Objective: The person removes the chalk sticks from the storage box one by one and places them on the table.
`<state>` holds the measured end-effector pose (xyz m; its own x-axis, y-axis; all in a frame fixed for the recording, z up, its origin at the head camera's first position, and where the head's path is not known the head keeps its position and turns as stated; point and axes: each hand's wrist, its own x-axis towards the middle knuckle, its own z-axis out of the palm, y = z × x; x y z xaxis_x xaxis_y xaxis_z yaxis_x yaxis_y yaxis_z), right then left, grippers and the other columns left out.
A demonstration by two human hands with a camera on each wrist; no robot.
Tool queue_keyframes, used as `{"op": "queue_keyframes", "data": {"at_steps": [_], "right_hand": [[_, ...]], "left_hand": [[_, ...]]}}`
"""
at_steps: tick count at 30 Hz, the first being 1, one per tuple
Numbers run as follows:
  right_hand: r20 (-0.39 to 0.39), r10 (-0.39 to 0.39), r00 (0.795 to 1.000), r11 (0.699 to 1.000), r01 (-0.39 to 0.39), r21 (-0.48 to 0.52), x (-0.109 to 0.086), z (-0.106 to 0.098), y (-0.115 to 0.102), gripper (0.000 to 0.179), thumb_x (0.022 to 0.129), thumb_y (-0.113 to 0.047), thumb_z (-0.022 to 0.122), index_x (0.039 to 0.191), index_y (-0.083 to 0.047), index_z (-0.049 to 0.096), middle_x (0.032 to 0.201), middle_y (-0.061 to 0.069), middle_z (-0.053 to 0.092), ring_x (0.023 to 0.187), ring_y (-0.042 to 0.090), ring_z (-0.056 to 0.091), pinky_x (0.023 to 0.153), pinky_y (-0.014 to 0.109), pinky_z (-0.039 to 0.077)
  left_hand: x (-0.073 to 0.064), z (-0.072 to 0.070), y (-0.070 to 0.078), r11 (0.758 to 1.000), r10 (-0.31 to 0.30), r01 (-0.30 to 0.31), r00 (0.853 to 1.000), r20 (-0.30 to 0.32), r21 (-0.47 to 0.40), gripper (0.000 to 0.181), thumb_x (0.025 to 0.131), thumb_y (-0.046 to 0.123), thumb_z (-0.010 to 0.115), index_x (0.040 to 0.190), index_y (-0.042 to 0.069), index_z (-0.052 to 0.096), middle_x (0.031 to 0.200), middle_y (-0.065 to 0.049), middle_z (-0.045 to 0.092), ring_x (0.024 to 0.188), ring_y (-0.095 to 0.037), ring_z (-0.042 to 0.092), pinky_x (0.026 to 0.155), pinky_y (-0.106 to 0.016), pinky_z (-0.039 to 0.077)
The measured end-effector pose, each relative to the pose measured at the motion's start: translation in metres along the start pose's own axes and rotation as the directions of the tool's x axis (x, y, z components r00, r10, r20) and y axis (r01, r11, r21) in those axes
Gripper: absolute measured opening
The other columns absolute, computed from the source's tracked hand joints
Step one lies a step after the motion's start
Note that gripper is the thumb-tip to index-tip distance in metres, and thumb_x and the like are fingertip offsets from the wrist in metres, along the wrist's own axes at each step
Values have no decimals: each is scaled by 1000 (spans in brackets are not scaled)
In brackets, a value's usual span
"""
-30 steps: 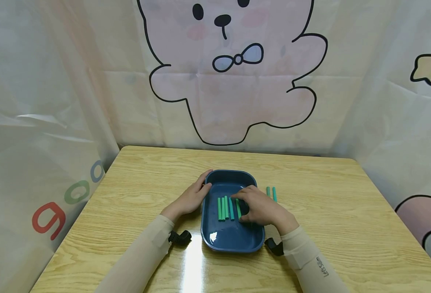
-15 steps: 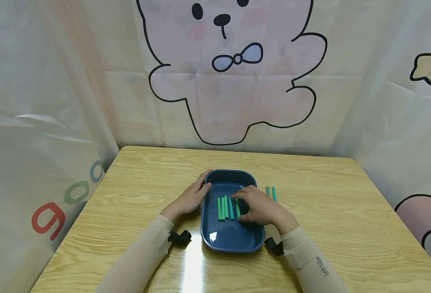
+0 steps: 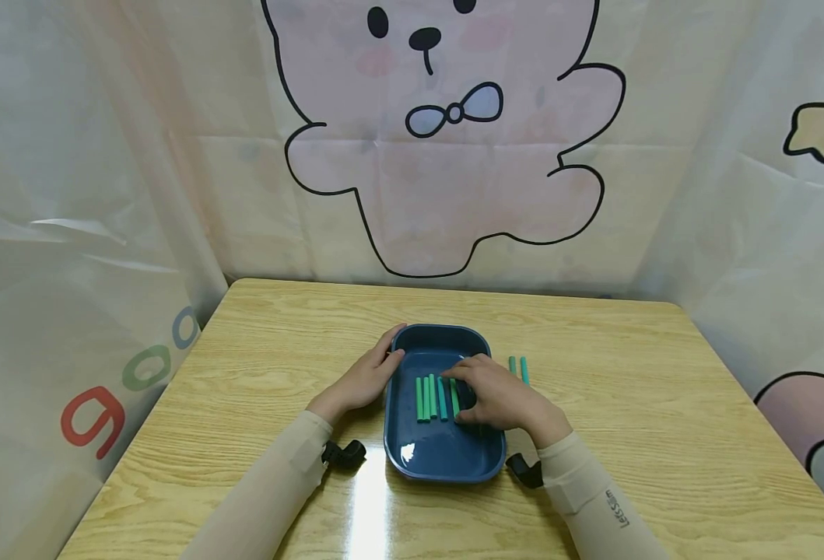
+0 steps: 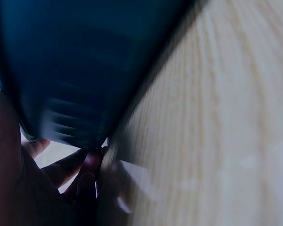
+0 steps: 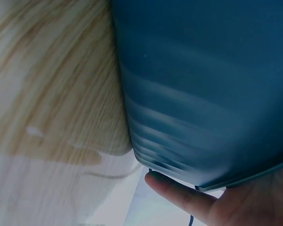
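Observation:
A dark blue rectangular tray (image 3: 447, 459) with raised walls sits on the table in the head view. My left hand (image 3: 364, 379) grips its far left rim, the thumb at the edge and the fingers outside; the left wrist view shows fingers against the outer wall. Over the tray's right side, my right hand (image 3: 499, 393) reaches in and pinches a slim green stick (image 3: 454, 398) near its two ends. Left of that stick, several similar ones lie side by side: green sticks (image 3: 426, 400) and a teal stick (image 3: 443, 398). The right palm hides part of the tray floor.
Right of the tray, a green stick (image 3: 513, 365) and a teal stick (image 3: 524, 370) lie on the wooden table (image 3: 615, 404), partly hidden by the right hand. Behind the table hangs a curtain (image 3: 243, 218) with a cartoon bear.
The green stick at the right fingertips has shifted very slightly left and turned straighter along the others. The left hand and tray stay put.

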<state>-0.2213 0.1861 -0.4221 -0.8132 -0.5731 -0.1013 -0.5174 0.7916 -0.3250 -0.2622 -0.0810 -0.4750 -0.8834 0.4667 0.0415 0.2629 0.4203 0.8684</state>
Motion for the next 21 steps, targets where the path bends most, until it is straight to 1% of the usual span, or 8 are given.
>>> {"op": "queue_keyframes", "data": {"at_steps": [13, 17, 21], "right_hand": [[-21, -22, 1000, 1000, 22, -1, -2, -3, -1, 64, 85, -29, 87, 142, -12, 64, 141, 13, 63, 140, 40, 51, 113, 60, 44], [-27, -23, 999, 1000, 23, -3, -3, -4, -1, 64, 85, -29, 87, 142, -12, 64, 140, 13, 64, 139, 40, 51, 112, 60, 45], [-29, -20, 999, 1000, 20, -1, -4, -5, -2, 64, 85, -29, 87, 142, -12, 64, 140, 12, 64, 137, 37, 53, 111, 59, 46]], "left_hand": [[1, 0, -1, 1000, 0, 0, 1000, -1, 3, 55, 115, 38, 33, 167, 32, 18, 166, -10, 38, 150, -34, 42, 121, -58, 35], [1, 0, -1, 1000, -3, 3, 1000, -2, -1, 54, 115, 39, 34, 166, 34, 18, 165, -10, 38, 149, -34, 43, 120, -59, 35], [1, 1, -2, 1000, -10, 10, 1000, -5, 2, 54, 114, 40, 34, 165, 38, 18, 165, -10, 38, 148, -34, 43, 120, -58, 36]]}}
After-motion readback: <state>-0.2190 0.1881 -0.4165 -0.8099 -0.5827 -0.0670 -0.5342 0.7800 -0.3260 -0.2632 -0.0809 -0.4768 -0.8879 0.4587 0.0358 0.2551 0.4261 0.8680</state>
